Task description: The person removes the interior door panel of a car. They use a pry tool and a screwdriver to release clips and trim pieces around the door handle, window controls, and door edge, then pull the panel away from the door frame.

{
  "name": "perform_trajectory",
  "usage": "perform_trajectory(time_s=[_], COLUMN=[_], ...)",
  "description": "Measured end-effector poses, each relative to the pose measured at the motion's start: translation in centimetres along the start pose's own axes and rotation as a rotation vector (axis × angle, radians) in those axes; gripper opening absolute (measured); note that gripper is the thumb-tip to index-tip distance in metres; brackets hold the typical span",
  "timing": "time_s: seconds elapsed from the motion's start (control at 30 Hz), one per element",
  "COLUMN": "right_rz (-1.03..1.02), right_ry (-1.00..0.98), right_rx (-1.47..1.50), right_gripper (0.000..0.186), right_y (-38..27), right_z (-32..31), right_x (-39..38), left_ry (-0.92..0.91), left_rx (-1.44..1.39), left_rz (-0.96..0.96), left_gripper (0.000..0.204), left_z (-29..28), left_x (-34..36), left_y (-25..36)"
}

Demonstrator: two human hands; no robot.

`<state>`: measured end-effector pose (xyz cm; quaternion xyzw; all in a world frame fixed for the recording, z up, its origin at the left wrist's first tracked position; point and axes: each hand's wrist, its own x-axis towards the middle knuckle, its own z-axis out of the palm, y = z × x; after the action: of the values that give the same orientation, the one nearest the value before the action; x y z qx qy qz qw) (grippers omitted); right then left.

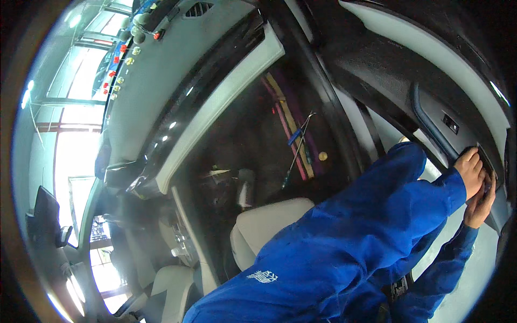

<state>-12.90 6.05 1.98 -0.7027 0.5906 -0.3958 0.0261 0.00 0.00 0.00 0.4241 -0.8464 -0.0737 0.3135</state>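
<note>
My left hand [469, 169] is at the dark door panel [433, 70] on the far right, just past the lower end of the curved pull handle [423, 121]. Its fingers are curled against the panel's edge. Close below it, my right hand [479, 207] has its fingers bent up toward the same spot, near the left one. The hands and the dark trim hide what lies between the fingers. A small black switch [450, 124] is set in the panel just above my left hand. Both arms wear blue sleeves.
A light seat [269, 223] stands at lower middle. On the dark floor lie a long thin tool [297, 153] and a small round yellowish thing [322, 156]. The dashboard [156, 91], with small ornaments [123, 48] along it, spans the upper left.
</note>
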Motion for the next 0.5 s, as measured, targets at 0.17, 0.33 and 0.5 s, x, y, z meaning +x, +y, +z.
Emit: perform_trajectory(time_s=[0.17, 0.33, 0.5], right_rz=[0.196, 0.083, 0.315], right_ry=[0.052, -0.018, -0.021], right_rx=[0.32, 0.029, 0.204], right_gripper=[0.046, 0.043, 0.044], right_y=[1.6, -0.5, -5.4], right_z=[-0.9, -2.0, -2.1], right_x=[-0.7, -1.2, 0.0], left_ry=[0.119, 0.255, 0.201], left_rx=[-0.011, -0.118, -0.046], left_rz=[0.005, 0.037, 0.006], left_gripper=[0.041, 0.036, 0.033], left_z=[-0.8, -3.2, -6.0], left_x=[-0.2, -0.5, -0.5], left_y=[0.8, 1.0, 0.9])
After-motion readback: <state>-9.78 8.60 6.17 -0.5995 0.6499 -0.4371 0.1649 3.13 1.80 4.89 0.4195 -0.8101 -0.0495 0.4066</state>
